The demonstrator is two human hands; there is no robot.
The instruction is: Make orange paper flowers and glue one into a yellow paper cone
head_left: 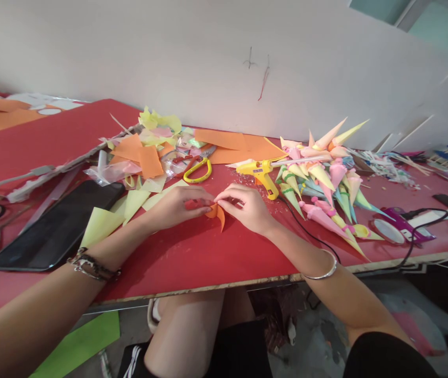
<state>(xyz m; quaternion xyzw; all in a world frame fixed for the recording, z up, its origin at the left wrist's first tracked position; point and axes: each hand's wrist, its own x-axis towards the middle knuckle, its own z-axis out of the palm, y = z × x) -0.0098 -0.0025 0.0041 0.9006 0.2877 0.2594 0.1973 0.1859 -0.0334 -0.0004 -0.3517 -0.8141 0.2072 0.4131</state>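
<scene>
Between my two hands is a small piece of orange paper [221, 216], partly curled, its lower end hanging just above the red tabletop. My left hand [180, 206] pinches it from the left with thumb and forefinger. From the right, my right hand [245, 207] pinches its upper edge, the fingertips of both hands almost meeting. The fingers cover part of the paper. Just beyond my right hand lies a yellow glue gun [261, 172], and yellow-handled scissors [198, 170] lie beyond my left hand.
Pastel paper cones [326, 178] are heaped at the right. Pale yellow paper pieces [104, 226] and a black phone [61, 223] lie by my left forearm. Paper scraps [145, 152] pile up at the back left. A black cord [314, 236] runs toward the table's front edge.
</scene>
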